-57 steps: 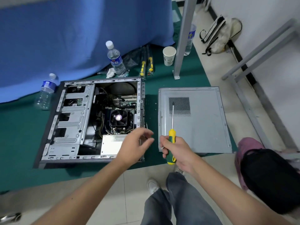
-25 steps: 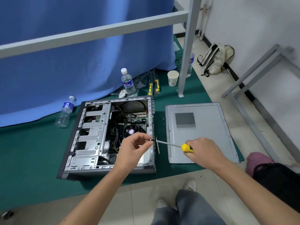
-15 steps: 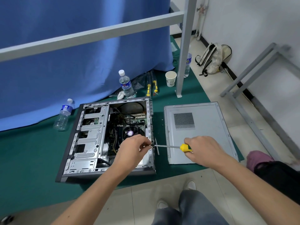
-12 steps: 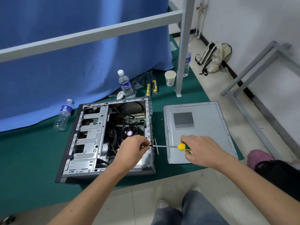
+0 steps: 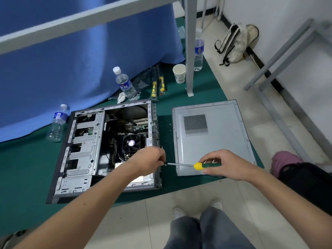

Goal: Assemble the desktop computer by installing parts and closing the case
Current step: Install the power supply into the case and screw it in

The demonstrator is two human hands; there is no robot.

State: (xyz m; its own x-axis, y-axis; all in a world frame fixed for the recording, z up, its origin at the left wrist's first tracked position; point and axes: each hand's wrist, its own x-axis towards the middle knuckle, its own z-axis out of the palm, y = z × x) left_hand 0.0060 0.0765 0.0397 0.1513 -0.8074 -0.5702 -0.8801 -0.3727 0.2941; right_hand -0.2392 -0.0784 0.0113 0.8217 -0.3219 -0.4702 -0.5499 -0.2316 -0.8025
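The right hand (image 5: 227,165) has slid back along the yellow-and-green-handled screwdriver (image 5: 201,165), now pinching it; the left hand (image 5: 150,161) pinches its tip; slim, stiff, best grasped mid-handle.

green mat (image 5: 27,168) on tiled floor (image 5: 179,203) | open computer case (image 5: 86,151) | side panel (image 5: 215,137) – flat, beside it | water bottles (image 5: 124,84)

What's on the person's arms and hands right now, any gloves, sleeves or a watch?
Nothing shows on them. The left hand and right hand are bare, with no gloves or rings visible. Both forearms are uncovered to the frame edge, with no sleeves, watch or wristband in view.
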